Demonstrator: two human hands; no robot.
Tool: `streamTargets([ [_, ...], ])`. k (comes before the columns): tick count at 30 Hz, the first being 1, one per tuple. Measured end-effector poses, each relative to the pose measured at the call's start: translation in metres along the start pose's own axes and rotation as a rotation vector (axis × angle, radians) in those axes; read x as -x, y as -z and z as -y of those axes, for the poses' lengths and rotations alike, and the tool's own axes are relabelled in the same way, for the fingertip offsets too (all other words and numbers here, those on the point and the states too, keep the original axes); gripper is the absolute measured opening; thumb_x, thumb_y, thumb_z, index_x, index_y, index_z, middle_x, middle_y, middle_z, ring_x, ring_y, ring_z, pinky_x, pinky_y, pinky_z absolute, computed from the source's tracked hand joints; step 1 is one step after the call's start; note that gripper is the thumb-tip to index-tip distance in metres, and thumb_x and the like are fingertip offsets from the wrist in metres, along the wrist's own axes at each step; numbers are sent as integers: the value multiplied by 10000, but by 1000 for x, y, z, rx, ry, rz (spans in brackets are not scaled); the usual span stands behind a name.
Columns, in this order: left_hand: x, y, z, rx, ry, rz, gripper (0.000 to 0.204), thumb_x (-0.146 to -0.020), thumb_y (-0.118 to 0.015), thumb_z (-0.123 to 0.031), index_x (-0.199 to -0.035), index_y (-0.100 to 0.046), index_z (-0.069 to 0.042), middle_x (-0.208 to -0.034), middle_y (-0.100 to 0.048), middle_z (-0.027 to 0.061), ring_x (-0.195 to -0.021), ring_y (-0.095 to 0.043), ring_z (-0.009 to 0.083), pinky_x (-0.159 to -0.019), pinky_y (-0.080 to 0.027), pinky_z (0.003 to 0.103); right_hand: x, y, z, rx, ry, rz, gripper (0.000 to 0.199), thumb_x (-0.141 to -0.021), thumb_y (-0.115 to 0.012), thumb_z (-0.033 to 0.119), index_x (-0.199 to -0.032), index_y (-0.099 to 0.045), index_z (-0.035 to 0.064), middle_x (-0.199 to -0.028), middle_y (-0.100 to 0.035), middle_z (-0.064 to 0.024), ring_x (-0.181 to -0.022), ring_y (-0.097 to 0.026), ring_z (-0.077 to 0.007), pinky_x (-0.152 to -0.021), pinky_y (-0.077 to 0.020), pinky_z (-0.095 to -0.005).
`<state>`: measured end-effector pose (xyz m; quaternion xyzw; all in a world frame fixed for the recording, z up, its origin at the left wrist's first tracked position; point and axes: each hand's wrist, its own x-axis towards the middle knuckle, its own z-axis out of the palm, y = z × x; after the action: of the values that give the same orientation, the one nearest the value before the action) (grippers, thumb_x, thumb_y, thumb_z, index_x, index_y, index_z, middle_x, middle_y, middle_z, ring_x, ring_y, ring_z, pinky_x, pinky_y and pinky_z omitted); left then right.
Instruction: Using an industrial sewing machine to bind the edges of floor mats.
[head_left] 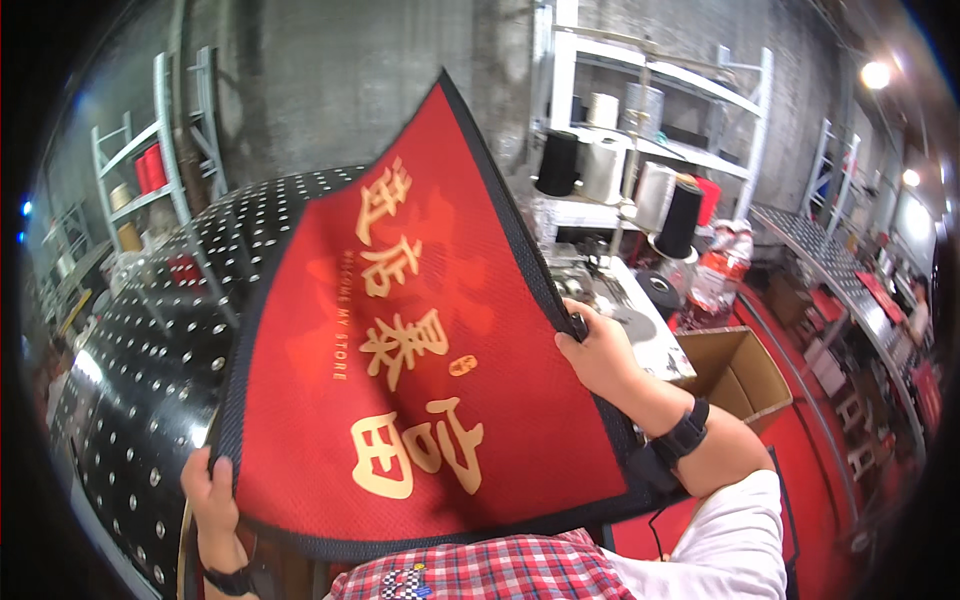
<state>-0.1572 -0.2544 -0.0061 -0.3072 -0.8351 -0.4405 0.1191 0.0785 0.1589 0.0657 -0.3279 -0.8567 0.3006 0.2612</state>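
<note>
A large red doormat (300,440) with a black border and gold lettering is held up in front of me, tilted, its far corner raised. My left hand (212,500) grips the black border near the lower left corner, the thumb on top. On the right edge, about midway along, my right hand (598,352) is closed round the border, and a small black object shows at its fingers. The mat hides part of the black table behind it and most of the fingers under its edges.
A black table dotted with metal balls (150,440) spreads to the left. At right stand a white sewing table (640,320), an open cardboard box (735,375) and thread cones (680,220). Metal shelves (165,130) line the grey wall. A person (918,315) is at far right.
</note>
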Motion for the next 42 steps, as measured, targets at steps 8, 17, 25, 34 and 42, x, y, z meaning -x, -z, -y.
streamTargets([
  [8,26,-15,-47,809,91,-133,473,-795,-540,-233,-1182,-380,-14,-1066,-479,110,-843,-505,178,-718,-415,298,125,61,-116,-486,139,-811,218,-782,-543,25,-995,-502,0,-759,-470,19,-689,-419,-83,-650,-366,-201],
  [17,6,-207,-191,550,-503,1163,379,-696,-481,12,-1075,-496,21,-917,-584,96,-862,-543,132,-761,-407,252,345,121,-297,73,-413,-1481,303,-778,-502,14,-1079,-467,8,-956,-548,-56,-881,-509,-151,-794,-384,-271],
  [25,37,-302,-185,339,-408,1746,377,-774,-518,-22,-1146,-468,-45,-954,-604,77,-867,-553,133,-789,-431,260,513,99,-359,582,-1348,-949,398,-774,-512,119,-1154,-439,26,-995,-561,-192,-948,-537,-311,-803,-419,-392],
  [34,2,-261,-72,341,135,1291,330,-762,-532,3,-1090,-508,-22,-932,-604,90,-866,-553,133,-771,-433,254,454,77,-437,552,-1348,-503,206,-762,-461,161,-887,-585,55,-850,-583,-202,-856,-555,-342,-723,-441,-414],
  [42,-11,-119,67,36,61,478,252,-796,-530,-175,-1000,-565,-32,-941,-607,93,-863,-580,185,-763,-445,283,252,-73,-419,207,-306,-21,196,-783,-496,177,-817,-532,-13,-662,-525,-217,-633,-521,-374,-596,-428,-412],
])
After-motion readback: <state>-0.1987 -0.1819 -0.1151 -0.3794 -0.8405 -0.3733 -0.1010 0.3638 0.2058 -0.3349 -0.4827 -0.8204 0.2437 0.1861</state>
